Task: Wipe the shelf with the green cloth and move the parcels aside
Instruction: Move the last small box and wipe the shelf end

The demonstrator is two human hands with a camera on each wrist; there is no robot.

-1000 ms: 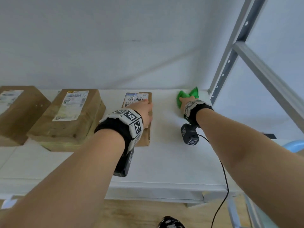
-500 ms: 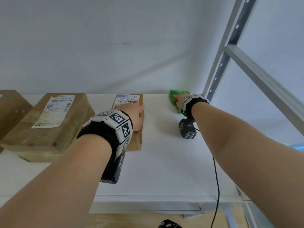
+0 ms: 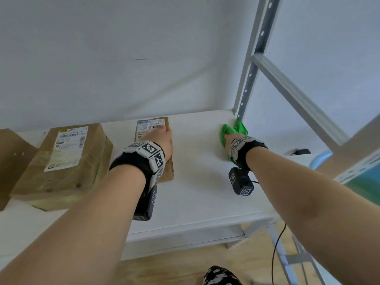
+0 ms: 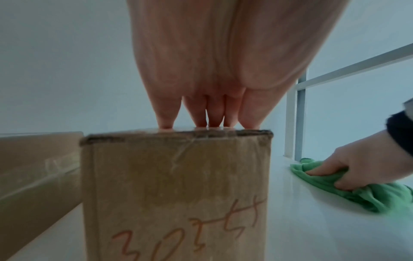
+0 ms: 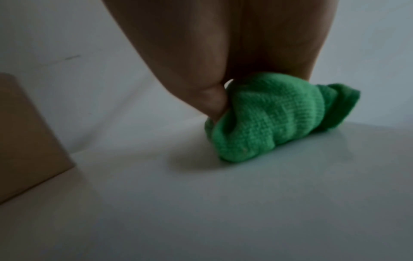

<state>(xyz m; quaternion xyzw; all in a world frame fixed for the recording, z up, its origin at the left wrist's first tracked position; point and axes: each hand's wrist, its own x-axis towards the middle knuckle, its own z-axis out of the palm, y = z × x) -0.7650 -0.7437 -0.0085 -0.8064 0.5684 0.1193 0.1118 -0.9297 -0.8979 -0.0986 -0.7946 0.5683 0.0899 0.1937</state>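
Green cloth (image 3: 233,130) is bunched on the white shelf (image 3: 201,194) at the back right corner, beside the metal post (image 3: 245,89), gripped by the curled fingers of the right hand (image 4: 348,169). Small parcel (image 3: 153,128) is lain on flat by the left hand (image 3: 163,141), fingers straight, nothing clasped. Larger parcel (image 3: 65,159) sits just left.

Both forearms are bare, without sleeves. Each wrist carries a black band faced with white tiles printed with black square markers: left band (image 3: 141,159), right band (image 3: 242,148). A black camera block hangs under each wrist, marked with the same tags: left block (image 3: 147,202), right block (image 3: 240,182). A thin black cable (image 3: 276,249) runs from the right block downward.
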